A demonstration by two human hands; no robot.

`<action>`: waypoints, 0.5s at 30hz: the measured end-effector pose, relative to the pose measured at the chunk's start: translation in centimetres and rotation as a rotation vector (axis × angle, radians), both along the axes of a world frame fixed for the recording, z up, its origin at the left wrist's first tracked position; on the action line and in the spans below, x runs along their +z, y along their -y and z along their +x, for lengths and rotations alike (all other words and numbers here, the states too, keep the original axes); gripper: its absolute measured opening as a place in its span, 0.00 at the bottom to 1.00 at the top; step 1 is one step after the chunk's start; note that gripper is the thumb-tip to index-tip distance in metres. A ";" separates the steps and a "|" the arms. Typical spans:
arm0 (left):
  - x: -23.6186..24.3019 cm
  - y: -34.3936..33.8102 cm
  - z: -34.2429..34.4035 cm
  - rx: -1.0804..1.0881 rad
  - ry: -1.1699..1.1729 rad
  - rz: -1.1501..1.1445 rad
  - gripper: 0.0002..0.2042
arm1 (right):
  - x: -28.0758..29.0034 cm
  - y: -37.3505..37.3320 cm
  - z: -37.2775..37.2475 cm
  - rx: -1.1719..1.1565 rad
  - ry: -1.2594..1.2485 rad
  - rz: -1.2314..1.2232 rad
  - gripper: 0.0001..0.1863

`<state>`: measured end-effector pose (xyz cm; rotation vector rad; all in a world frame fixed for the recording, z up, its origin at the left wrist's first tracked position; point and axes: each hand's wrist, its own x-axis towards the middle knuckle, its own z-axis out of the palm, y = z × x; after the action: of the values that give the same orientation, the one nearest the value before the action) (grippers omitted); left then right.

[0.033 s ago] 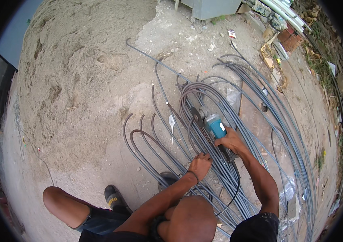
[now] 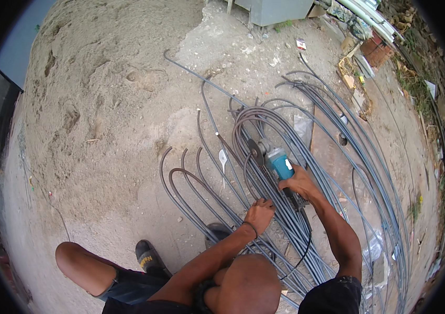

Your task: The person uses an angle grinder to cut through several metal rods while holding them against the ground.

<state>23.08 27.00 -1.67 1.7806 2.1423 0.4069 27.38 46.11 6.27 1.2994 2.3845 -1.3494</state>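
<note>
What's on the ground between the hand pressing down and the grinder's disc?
In the head view, only bent steel rods run between the left hand and the disc of the teal grinder held by the right hand.

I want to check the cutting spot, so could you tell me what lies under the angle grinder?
Under the angle grinder, held by the right hand, lie bent grey steel bars on sandy ground. The exact bar under its disc is hidden.
</note>
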 end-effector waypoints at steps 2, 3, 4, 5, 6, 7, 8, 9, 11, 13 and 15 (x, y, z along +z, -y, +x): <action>-0.1 0.2 0.1 0.021 0.039 0.059 0.13 | 0.8 0.3 0.0 -0.021 -0.052 -0.039 0.32; -0.1 0.1 0.1 0.022 0.040 0.056 0.13 | 1.4 0.4 0.0 -0.042 -0.104 -0.083 0.32; -0.2 0.0 -0.1 0.018 0.022 0.038 0.13 | 1.8 0.2 -0.1 -0.042 -0.104 -0.085 0.32; -0.4 0.0 -0.1 0.008 0.006 0.025 0.13 | 2.3 -0.2 -0.3 -0.052 -0.117 -0.099 0.32; -0.6 0.0 0.0 0.003 0.009 0.027 0.13 | 2.8 -0.5 -0.4 -0.062 -0.130 -0.113 0.31; -0.7 0.0 0.0 0.003 0.012 0.017 0.13 | 3.5 -0.5 -0.5 -0.067 -0.129 -0.111 0.31; -0.7 0.0 0.0 0.004 0.014 0.006 0.14 | 4.3 -0.5 -0.8 -0.044 -0.128 -0.093 0.30; -0.7 0.1 0.0 0.001 0.014 0.007 0.14 | 4.7 -0.4 -0.9 -0.021 -0.127 -0.076 0.30; -0.6 0.0 0.0 0.004 0.017 0.008 0.14 | 3.6 -0.3 -0.6 -0.020 -0.108 -0.064 0.29; -0.4 -0.2 0.2 -0.003 0.020 0.009 0.15 | 3.2 -0.6 -0.3 -0.019 -0.087 -0.047 0.29; -0.6 0.0 0.1 -0.001 0.018 -0.006 0.15 | 3.2 0.2 -1.0 -0.007 -0.055 -0.039 0.30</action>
<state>23.22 27.03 -2.31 1.7677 2.1284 0.4151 26.41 45.87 9.46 1.2789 2.3778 -1.4442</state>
